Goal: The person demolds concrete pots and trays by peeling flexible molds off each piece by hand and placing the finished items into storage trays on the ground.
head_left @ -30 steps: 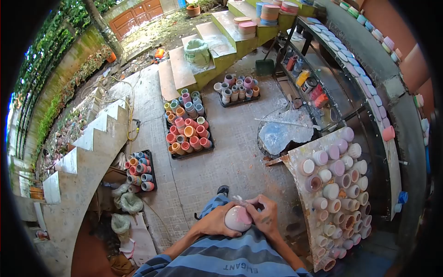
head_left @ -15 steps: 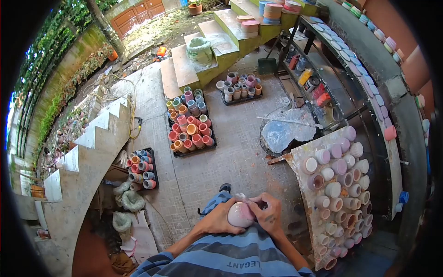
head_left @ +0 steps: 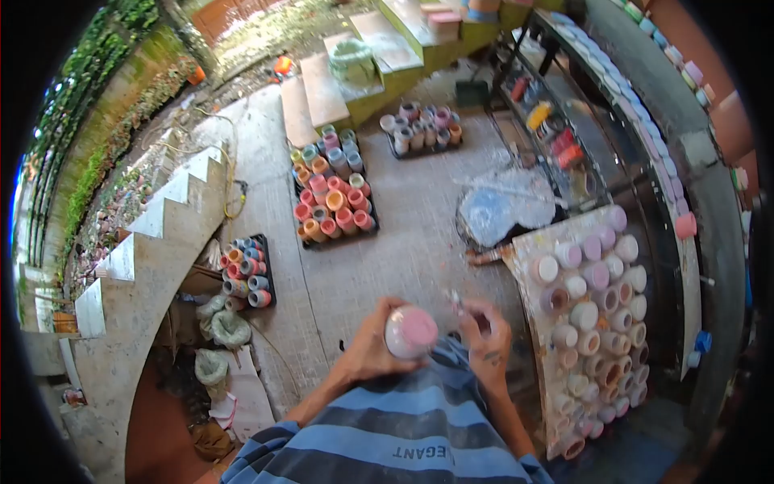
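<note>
My left hand (head_left: 372,347) is wrapped round a small rounded pot (head_left: 411,332), which is pale with a pink flat end turned up towards me. To the right of the pot, and apart from it, my right hand (head_left: 486,337) has its fingers closed in a pinch. A small whitish scrap (head_left: 455,303) shows at its fingertips, too blurred to name. Both hands are in front of my blue striped shirt (head_left: 403,419).
At the right stands a spattered board (head_left: 524,258) covered with several pale and pink pots. Black trays of coloured pots (head_left: 334,198) lie on the paved floor ahead. A whitish slab (head_left: 504,214) is near the metal rack. Concrete steps (head_left: 153,222) rise at the left.
Both hands have moved up and away from my body. My right hand has come off the pot to the right, and the pot's pink end now faces me more fully.
</note>
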A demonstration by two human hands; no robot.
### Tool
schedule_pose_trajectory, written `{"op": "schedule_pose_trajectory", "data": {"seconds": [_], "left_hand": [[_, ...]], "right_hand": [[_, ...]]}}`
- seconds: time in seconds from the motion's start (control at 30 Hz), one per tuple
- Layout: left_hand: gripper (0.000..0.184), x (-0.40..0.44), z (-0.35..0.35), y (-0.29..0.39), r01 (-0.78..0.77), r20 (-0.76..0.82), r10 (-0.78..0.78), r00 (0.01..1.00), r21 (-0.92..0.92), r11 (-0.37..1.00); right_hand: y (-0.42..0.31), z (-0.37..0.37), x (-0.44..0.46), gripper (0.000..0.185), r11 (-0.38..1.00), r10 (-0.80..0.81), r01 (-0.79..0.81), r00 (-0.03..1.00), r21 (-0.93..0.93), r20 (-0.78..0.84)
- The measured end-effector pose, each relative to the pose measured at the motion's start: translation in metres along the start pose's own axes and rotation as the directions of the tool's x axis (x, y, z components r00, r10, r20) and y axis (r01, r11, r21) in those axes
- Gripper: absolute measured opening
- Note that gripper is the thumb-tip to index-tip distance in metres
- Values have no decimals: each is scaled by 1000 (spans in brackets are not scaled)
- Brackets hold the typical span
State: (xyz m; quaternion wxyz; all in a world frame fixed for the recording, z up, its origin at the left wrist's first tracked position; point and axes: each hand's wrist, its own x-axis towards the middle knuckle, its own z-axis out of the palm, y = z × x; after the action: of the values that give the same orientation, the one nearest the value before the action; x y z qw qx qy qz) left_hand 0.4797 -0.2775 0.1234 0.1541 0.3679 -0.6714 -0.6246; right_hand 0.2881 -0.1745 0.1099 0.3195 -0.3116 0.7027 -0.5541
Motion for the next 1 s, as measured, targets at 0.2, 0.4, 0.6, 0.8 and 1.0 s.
{"op": "schedule_pose_trajectory", "data": {"seconds": [0.2, 0.4, 0.6, 0.8, 1.0], "left_hand": [[94, -9, -2, -8, 24, 166, -32, 986, 52, 998], [92, -13, -21, -12, 19, 264, -30, 964, 47, 999], [86, -6, -25, -8, 63, 336, -64, 940, 15, 998], [84, -4, -25, -1, 2, 360, -24, 933, 64, 998], [83, -8, -19, 3, -58, 347, -2, 938, 161, 985]], "right_hand": [[-14, 7, -7, 14, 991, -29, 58, 971, -118, 237], [-31, 13, -21, 14, 985, -41, 97, 935, -141, 352], [-43, 18, -16, 19, 956, -210, 277, 875, -95, 435], [-48, 33, -17, 14, 928, -286, 359, 859, -101, 424], [-30, 44, -6, 9, 970, -124, 169, 963, -177, 240]]}}
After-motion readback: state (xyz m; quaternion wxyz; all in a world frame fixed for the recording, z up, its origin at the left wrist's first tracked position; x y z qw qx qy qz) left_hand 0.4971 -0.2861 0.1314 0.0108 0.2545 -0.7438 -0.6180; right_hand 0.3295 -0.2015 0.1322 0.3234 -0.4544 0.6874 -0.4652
